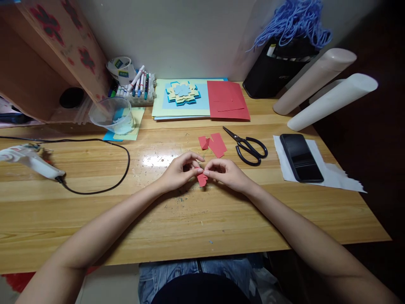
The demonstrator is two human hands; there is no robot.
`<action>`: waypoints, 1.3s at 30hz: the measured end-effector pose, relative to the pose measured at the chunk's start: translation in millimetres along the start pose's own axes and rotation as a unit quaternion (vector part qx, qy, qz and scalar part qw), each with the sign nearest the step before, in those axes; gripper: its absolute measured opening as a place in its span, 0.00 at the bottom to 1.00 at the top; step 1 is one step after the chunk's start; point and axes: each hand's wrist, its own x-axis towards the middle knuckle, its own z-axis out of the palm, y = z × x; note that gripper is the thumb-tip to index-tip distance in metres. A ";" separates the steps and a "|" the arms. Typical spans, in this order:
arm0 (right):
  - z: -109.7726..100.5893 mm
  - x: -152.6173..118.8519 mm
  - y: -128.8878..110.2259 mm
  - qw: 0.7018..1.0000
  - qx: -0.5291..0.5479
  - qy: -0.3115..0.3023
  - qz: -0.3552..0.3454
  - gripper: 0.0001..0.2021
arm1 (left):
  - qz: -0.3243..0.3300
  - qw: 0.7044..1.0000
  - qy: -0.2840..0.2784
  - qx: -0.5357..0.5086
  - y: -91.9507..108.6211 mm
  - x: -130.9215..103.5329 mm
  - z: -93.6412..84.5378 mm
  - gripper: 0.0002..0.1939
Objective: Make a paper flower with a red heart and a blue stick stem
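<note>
Over the middle of the bench (253,230), the left hand (179,171) and right hand (228,174) pinch a small red paper (202,181) between their fingertips. Just beyond lie red scraps (219,145), then scissors (241,141), with a phone (302,158) toward the right edge. Near the far edge sit a red sheet (228,95) and a paper flower (183,93).

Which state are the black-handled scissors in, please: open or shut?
Shut: the scissors show their blades lying together, tapering to one tip.
</note>
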 end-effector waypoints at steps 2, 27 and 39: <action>0.5 -0.6 -0.9 1.000 -0.003 0.002 -0.003 0.08 | 0.003 1.000 -0.007 0.000 1.1 -0.6 0.4 0.13; 4.0 -0.3 10.2 0.997 -0.062 0.036 0.000 0.08 | 0.024 0.998 -0.044 0.040 6.2 -0.9 0.6 0.18; 3.2 -0.1 8.4 0.998 -0.049 0.033 0.024 0.12 | 0.016 0.999 -0.019 0.022 5.7 -1.8 2.3 0.19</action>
